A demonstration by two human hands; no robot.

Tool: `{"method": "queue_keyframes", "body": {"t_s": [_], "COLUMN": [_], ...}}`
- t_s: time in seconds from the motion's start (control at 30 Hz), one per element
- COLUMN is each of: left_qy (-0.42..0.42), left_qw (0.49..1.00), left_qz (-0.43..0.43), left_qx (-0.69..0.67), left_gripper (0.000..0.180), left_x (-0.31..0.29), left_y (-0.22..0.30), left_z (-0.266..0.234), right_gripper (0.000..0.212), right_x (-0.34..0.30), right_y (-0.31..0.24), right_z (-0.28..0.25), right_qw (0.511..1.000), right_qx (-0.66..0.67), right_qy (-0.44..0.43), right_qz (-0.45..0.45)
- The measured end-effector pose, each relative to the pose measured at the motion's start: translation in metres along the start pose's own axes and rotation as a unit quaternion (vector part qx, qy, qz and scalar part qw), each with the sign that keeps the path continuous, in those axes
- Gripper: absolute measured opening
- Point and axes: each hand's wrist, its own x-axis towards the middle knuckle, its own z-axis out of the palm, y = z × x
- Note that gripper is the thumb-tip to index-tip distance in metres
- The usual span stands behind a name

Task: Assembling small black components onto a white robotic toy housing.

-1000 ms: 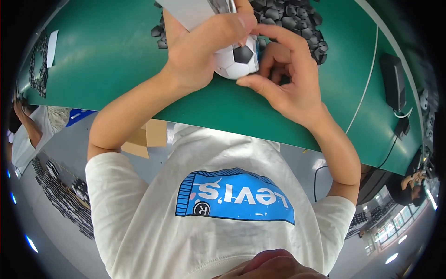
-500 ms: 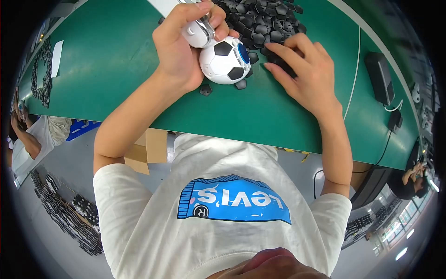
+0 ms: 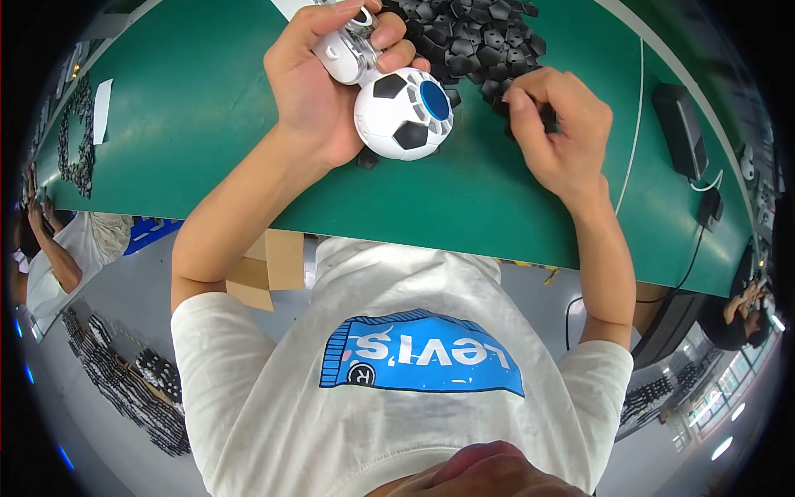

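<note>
In my left hand (image 3: 319,99) is a white plastic device with a soccer-ball-patterned round head (image 3: 391,126), a blue disc on its side and a white and clear body. My fingers wrap the body, and the ball end sticks out towards the right. To its right, my right hand (image 3: 563,128) curls at the near edge of a pile of black pentagon pieces (image 3: 476,41). Thumb and fingers are bent in around dark pieces, partly hidden in the palm. One loose black pentagon (image 3: 368,158) lies just below the ball, partly covered.
A black power adapter (image 3: 681,128) with a cable lies on the green table (image 3: 464,211) at the right. Strung-out black pieces (image 3: 79,141) and a white strip (image 3: 102,112) are at the left. An open cardboard box (image 3: 284,258) stands below the table edge. Other people sit at both sides.
My right hand has moved right, away from the ball, and its fingers have curled in more. My left hand has turned the ball so that the blue disc faces me more.
</note>
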Motion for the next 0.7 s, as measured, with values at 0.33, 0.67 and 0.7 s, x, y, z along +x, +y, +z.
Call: {"method": "queue_keyframes", "body": {"t_s": [0.33,0.67,0.7], "left_qy": [-0.118,-0.177,-0.177], "left_qw": [0.984,0.977,0.977], "left_qz": [-0.091,-0.097,-0.096], "left_qx": [-0.100,-0.063,-0.062], "left_gripper": [0.034,0.041,0.041], "left_x": [-0.003,-0.002,-0.002], "left_y": [0.002,0.002,0.001], "left_z": [-0.003,0.000,0.000], "right_gripper": [0.028,0.020,0.022], "right_x": [-0.002,0.000,0.000], "right_y": [0.004,-0.003,-0.003], "right_z": [-0.004,0.004,0.004], "right_qw": [0.992,0.990,0.989], "right_qx": [0.122,0.130,0.128], "right_qy": [0.016,-0.007,0.000], "right_qz": [0.014,0.059,0.077]}}
